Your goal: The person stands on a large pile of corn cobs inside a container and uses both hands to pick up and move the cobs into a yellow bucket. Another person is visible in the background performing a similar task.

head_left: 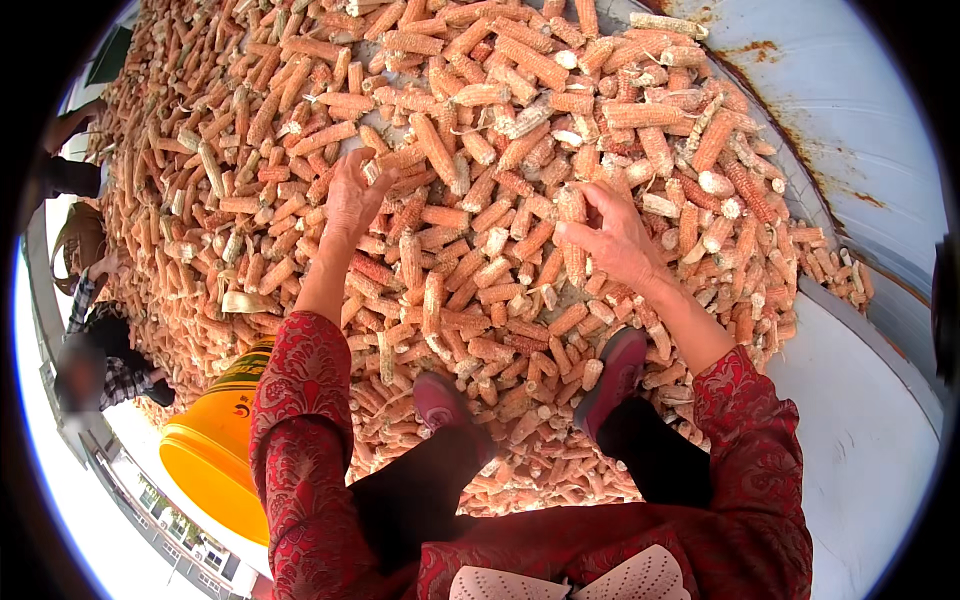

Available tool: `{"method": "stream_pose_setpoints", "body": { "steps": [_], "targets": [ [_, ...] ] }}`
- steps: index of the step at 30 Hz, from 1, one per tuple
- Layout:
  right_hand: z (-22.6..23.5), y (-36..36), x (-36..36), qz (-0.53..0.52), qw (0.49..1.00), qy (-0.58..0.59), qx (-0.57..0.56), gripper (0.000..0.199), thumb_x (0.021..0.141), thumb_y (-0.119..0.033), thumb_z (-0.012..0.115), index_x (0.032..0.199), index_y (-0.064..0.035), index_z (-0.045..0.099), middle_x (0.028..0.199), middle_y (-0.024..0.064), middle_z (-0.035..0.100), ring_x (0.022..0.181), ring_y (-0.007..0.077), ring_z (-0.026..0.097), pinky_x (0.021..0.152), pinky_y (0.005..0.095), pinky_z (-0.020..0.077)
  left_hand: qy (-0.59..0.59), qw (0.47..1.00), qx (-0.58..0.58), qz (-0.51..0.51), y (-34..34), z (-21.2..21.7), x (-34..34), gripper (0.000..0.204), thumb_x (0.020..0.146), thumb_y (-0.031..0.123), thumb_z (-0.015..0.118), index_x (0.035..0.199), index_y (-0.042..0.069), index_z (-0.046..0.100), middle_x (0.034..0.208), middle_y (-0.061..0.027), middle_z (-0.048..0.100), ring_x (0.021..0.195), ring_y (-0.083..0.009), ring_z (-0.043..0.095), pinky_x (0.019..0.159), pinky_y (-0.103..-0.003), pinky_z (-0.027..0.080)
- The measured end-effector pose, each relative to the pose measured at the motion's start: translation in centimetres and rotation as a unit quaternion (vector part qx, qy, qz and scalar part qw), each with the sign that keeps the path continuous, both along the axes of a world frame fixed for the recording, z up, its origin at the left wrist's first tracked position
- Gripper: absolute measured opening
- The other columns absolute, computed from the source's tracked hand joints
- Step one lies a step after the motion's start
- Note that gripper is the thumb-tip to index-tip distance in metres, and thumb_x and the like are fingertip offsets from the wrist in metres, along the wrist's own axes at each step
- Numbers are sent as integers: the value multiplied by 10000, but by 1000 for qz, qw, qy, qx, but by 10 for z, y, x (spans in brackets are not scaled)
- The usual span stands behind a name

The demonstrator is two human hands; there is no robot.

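A deep heap of bare, orange-pink corncobs spreads in front of me and around my feet. My right hand (618, 240) has its thumb and fingers closed round an upright corncob (572, 235), just above the heap. To the left, my left hand (352, 198) is curled with its fingertips round the pale end of another corncob (371, 172); the rest of that cob is hard to make out among those beneath. Both hands are apart, palms facing inward.
My maroon shoes (442, 402) stand on the cobs. A yellow bucket (212, 455) is by my left arm. At right, a pale metal panel (800, 90) with rusty edges borders the heap. Another person in a checked sleeve (125, 385) is at far left, with more people's parts above.
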State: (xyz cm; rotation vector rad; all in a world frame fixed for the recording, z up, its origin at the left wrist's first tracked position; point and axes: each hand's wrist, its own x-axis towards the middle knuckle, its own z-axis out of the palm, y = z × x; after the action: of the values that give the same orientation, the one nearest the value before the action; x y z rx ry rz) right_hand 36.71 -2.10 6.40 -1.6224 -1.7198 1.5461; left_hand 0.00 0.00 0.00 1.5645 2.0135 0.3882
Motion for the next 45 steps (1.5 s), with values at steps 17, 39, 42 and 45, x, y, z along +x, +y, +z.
{"method": "stream_pose_setpoints", "body": {
  "steps": [17,39,42,45],
  "targets": [
    [-46,206,149,9,866,-466,181,694,820,-601,579,1348,-152,550,1385,160,492,1247,357,492,1040,481,392,-159,980,-110,-49,146,-16,138,1091,684,711,709,1446,13,361,1483,-242,221,1283,-380,442,1056,-426,402],
    [-27,126,90,142,950,-260,101,837,809,-565,612,1517,-251,295,1570,146,244,1418,339,308,1160,505,268,-267,912,-228,-212,94,-1,118,872,528,143,852,1334,31,538,1297,-129,592,1224,-306,535,1081,-405,410],
    [-44,147,77,59,954,-292,47,1043,723,-645,678,1548,-244,183,1605,176,65,1443,370,240,1155,530,267,-9,921,-210,-327,112,1,140,753,522,349,914,1131,-8,654,1165,-152,656,1081,-320,584,978,-415,440],
    [-51,165,80,39,950,-309,24,1035,681,-730,664,1520,-248,295,1606,181,61,1458,374,191,1173,519,226,29,932,-164,-323,110,2,151,735,540,341,904,1080,-81,637,1051,-166,683,967,-327,601,990,-396,422]
  ]
}}
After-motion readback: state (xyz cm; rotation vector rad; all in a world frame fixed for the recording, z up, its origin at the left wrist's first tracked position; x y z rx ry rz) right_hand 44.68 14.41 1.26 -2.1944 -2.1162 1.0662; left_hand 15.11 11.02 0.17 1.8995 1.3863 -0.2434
